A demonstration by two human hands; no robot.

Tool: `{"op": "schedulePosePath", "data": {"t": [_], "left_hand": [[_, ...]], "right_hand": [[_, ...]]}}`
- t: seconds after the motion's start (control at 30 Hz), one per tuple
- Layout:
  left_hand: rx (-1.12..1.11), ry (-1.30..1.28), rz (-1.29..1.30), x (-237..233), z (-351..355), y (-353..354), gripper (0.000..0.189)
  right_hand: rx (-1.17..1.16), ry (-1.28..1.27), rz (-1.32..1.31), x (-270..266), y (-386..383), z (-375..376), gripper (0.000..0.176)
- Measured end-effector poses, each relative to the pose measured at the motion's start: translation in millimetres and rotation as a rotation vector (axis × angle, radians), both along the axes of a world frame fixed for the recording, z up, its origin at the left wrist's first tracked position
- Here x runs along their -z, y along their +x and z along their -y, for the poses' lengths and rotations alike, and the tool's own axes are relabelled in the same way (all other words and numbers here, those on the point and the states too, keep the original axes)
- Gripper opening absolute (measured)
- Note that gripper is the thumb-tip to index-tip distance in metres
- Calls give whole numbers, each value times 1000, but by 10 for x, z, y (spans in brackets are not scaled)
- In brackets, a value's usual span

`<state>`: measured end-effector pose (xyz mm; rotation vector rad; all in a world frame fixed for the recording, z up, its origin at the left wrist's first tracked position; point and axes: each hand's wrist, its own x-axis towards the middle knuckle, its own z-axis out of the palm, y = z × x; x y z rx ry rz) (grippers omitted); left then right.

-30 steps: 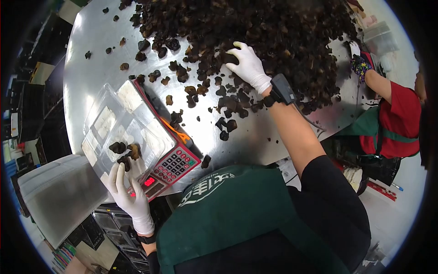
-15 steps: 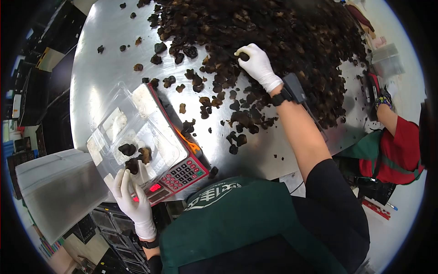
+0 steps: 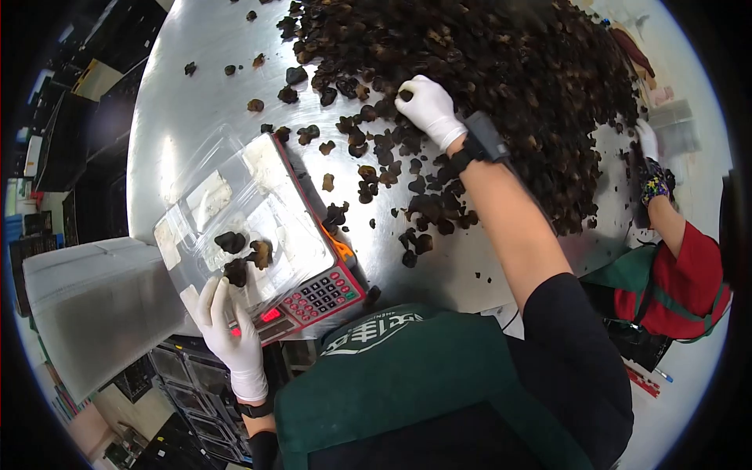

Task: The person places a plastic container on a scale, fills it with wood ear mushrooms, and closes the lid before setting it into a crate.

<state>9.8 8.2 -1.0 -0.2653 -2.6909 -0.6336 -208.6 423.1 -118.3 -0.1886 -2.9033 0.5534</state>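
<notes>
Filling so far: early, as I judge it; the clear tray (image 3: 291, 233) on the scale (image 3: 325, 294) holds only three fungus pieces (image 3: 235, 243), and most of its floor is bare.
Left to do: nearly all of it, judging by the mostly bare tray floor and by how much loose stock still lies on the bench (image 3: 200, 102).
Pile: a broad heap of dark fungus (image 3: 501, 63) covers the far right of the bench and is well apart from the tray.
Scale: it stands at the near left edge of the bench with the tray resting on top and its red display (image 3: 272, 315) lit; I cannot read the figure.
Right hand: the right hand (image 3: 427, 106) is gloved white and sits at the near edge of the pile, fingers (image 3: 413, 88) curled together on a dark piece (image 3: 406, 95).
Left hand: the left hand (image 3: 227, 329) is also gloved, with fingers (image 3: 211, 298) stretched out and apart, lying on the near rim of the tray and clamped on nothing.
Strays: scattered bits (image 3: 423, 207) lie on the bench between the pile and the scale, along the way from the right hand back to the tray; they look flat and unlikely to block the move.
Co-worker: a person in a red sleeve (image 3: 693, 270) works at the far right, with a gloved hand (image 3: 647, 139) on that side of the pile, well clear of the tray.
White bin: a pale box (image 3: 94, 313) stands off the bench just left of the scale.
Wrist device: a dark unit (image 3: 484, 135) is strapped above the right glove.
</notes>
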Motion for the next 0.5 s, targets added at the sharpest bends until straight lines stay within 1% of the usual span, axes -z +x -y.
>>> {"op": "schedulePosePath", "data": {"t": [0.07,0.1,0.13,0.2,0.23,0.33,0.37,0.47,0.5], "left_hand": [[-9,21,-1,4,24,18,39],[-13,32,-4,11,32,18,39],[-18,41,-12,23,45,12,38],[-30,57,-24,53,75,10,37],[-33,58,-29,68,78,6,37],[-27,43,-56,79,74,-32,36],[-15,28,-69,66,71,-51,35],[-6,42,-126,33,54,-111,34],[-7,30,-145,40,74,-116,35]], "right_hand": [[-54,-135,47,110,-137,-269,29],[18,-411,223,-112,-72,-288,33],[56,-676,273,-178,-24,-329,27],[173,-1041,382,-541,166,-245,18],[156,-1190,385,-546,217,-248,15],[212,-1452,376,-804,447,-8,21],[68,-1562,385,-659,429,-51,23],[-176,-1767,471,-776,530,202,20],[-212,-1688,445,-822,529,338,20]]}}
